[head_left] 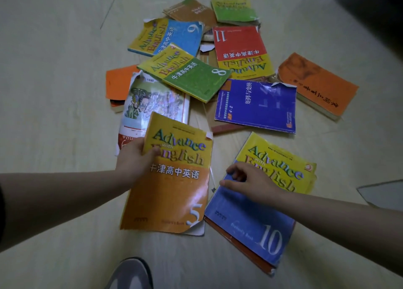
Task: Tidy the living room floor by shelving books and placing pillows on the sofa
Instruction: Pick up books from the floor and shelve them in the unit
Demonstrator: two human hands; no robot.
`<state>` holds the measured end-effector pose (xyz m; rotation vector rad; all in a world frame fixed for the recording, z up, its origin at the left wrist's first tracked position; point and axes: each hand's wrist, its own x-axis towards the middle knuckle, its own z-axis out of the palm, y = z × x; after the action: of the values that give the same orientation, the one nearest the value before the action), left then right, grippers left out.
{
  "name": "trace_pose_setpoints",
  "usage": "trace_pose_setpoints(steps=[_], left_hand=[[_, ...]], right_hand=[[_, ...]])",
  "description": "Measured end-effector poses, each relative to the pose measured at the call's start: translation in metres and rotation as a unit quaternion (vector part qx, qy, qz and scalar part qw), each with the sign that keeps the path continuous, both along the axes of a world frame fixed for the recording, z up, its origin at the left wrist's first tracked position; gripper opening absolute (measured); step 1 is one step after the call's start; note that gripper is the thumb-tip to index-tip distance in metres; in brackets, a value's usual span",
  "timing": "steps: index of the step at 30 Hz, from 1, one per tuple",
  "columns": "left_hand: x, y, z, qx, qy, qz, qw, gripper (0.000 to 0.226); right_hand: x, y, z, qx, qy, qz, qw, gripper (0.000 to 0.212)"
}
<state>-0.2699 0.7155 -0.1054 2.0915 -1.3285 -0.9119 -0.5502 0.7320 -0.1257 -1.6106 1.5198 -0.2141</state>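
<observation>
A pile of worn textbooks lies scattered on the pale floor (54, 92). The left hand (136, 158) grips the orange book 5 (168, 190) by its left edge, thumb on the cover. Just beside it, the right hand (250, 182) rests on the blue book 10 (250, 223), its fingers (235, 172) curled at the book's left edge. Beyond lie the green book 8 (187, 75), partly over an illustrated book (152, 101), then the blue book 9 (168, 37), the red book 11 (239, 49) and a violet book (257, 105). An orange book (318, 84) sits apart on the right. A grey shoe (130, 275) shows at the bottom edge.
</observation>
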Motion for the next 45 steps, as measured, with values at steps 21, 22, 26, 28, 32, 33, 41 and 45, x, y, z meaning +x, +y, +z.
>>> trace_pose_setpoints(steps=[21, 22, 26, 28, 32, 33, 41, 45], left_hand=[[-0.134, -0.058, 0.068, 0.125, 0.386, -0.06, 0.912, 0.011], [-0.137, -0.053, 0.058, 0.145, 0.375, -0.066, 0.913, 0.013], [-0.144, -0.029, 0.024, 0.215, 0.312, -0.119, 0.918, 0.024], [-0.154, -0.02, 0.015, 0.218, 0.263, -0.132, 0.93, 0.018], [-0.161, -0.013, 0.005, 0.206, 0.17, -0.159, 0.95, 0.02], [-0.162, -0.012, 0.005, 0.202, 0.157, -0.167, 0.952, 0.024], [-0.178, -0.013, 0.006, 0.117, 0.127, -0.212, 0.962, 0.022], [-0.181, -0.017, 0.003, 0.101, 0.016, -0.231, 0.968, 0.034]], right_hand=[[-0.083, 0.007, 0.056, 0.246, -0.338, -0.312, 0.853, 0.045], [-0.09, 0.013, 0.052, 0.225, -0.311, -0.317, 0.867, 0.042], [-0.1, 0.043, 0.036, 0.171, -0.215, -0.358, 0.892, 0.022], [-0.101, 0.063, 0.025, 0.188, -0.201, -0.399, 0.875, 0.022], [-0.098, 0.089, 0.014, 0.236, -0.206, -0.419, 0.852, 0.017], [-0.099, 0.092, 0.012, 0.247, -0.208, -0.412, 0.852, 0.017], [-0.098, 0.086, 0.022, 0.209, -0.117, -0.366, 0.899, 0.026], [-0.101, 0.079, 0.027, 0.152, 0.04, -0.26, 0.953, 0.018]])
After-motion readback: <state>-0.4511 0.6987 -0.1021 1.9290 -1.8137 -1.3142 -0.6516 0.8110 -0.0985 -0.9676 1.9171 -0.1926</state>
